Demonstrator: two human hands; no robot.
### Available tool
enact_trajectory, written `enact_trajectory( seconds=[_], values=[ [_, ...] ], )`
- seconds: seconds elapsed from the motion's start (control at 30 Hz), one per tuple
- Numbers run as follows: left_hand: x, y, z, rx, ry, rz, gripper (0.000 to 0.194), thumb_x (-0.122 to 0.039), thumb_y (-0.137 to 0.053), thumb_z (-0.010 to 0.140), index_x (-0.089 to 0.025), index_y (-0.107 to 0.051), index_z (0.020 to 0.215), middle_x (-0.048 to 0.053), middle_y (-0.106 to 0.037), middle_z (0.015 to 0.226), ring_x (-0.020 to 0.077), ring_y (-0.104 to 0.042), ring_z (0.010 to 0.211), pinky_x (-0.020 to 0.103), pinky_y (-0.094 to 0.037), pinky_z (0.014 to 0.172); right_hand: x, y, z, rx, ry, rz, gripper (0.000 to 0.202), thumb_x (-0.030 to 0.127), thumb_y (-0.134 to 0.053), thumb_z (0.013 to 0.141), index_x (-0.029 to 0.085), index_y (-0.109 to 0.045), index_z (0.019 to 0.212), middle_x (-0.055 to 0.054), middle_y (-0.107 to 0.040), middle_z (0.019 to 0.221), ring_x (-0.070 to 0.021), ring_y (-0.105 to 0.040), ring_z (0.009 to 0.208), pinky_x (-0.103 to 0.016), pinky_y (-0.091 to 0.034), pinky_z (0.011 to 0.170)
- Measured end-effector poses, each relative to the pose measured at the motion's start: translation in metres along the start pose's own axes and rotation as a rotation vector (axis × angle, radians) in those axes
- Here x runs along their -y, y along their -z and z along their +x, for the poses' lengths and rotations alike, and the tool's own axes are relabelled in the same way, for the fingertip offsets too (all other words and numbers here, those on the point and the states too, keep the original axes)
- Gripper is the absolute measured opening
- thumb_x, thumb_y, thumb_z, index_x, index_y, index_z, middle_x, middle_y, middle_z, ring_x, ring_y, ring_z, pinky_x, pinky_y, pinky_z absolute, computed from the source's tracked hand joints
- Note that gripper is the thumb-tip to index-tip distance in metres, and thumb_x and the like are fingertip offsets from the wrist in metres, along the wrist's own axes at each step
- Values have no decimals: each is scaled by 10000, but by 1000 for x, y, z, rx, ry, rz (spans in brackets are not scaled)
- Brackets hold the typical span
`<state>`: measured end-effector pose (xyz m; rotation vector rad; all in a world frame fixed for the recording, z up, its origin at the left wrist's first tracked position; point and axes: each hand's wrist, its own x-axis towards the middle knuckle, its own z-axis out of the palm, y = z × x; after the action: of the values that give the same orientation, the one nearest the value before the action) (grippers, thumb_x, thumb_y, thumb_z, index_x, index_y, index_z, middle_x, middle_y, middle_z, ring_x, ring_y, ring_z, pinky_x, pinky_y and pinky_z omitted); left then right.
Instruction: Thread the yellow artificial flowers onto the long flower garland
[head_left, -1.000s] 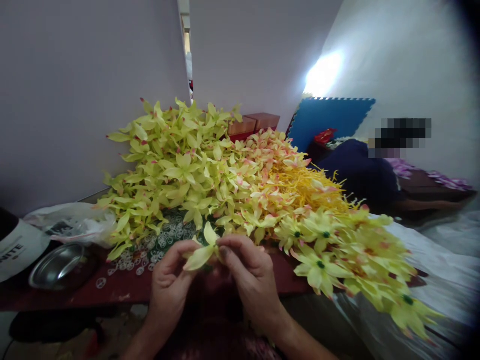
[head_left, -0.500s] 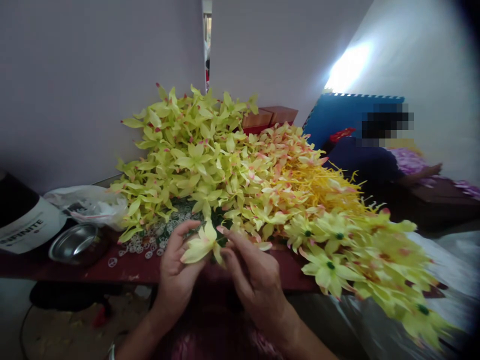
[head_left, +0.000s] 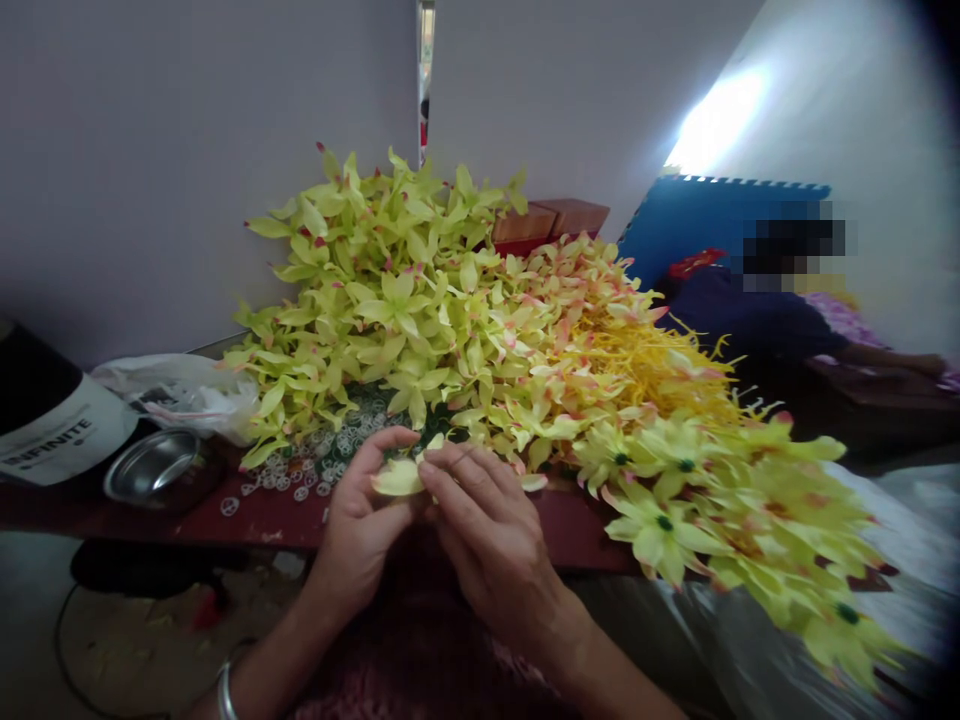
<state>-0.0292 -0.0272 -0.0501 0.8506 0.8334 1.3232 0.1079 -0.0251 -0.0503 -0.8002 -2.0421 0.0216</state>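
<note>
Between my two hands is a pale yellow-green artificial flower, partly covered by my fingers. My left hand is curled round it from the left, thumb below the petals. My right hand is closed over its right side, fingertips pressed on the petals. Just beyond my hands lie small clear plastic rings and dark green pieces among them. A large heap of yellow-green flower heads rises behind. To the right of my hands lie finished-looking flowers with green centres.
A metal bowl, a plastic bag and a dark container labelled INFINITE stand left on the dark red table. Yellow stems and brown boxes are behind. Another person sits far right.
My right hand has moved in over the flower and closed on it, hiding more petals. The other person's arm has stretched further right. The view has shifted slightly.
</note>
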Motion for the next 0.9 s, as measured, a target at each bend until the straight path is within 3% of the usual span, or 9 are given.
enact_trajectory(
  seconds=[0.37, 0.63, 0.73, 0.9],
  values=[
    [-2, -1, 0, -8, 52, -56, 491, -49, -718, 610, -194, -528, 1040, -12, -641, 670, 58, -515, 518, 131, -381, 510, -1, -5, -9, 25, 21, -51, 286, 76, -480, 855, 108, -548, 1131, -141, -634, 1126, -297, -501, 1162, -460, -454, 896],
    [-8, -7, 1, -14, 127, -115, 513, -29, -680, 622, -208, -513, 1073, -33, -596, 652, 66, -507, 517, 147, -387, 505, -4, -11, -9, 43, 7, -131, 290, 97, -418, 886, 104, -544, 1147, -132, -655, 1088, -279, -526, 1142, -439, -448, 886],
    [-14, -9, 3, -8, 146, -173, 389, -160, -647, 713, -175, -545, 1087, -45, -534, 565, 75, -475, 484, 170, -404, 491, -5, -9, -7, 54, -48, -85, 281, 111, -430, 886, 120, -560, 1134, -121, -657, 1086, -255, -529, 1141, -424, -447, 914],
    [-14, -7, 8, -47, 187, -170, 269, -360, -516, 839, -160, -607, 993, 5, -593, 648, 85, -482, 470, 195, -403, 468, -6, -2, -6, 113, -182, 169, 288, 177, -463, 896, 169, -543, 1173, -97, -616, 1178, -196, -525, 1157, -387, -418, 995]
  ],
)
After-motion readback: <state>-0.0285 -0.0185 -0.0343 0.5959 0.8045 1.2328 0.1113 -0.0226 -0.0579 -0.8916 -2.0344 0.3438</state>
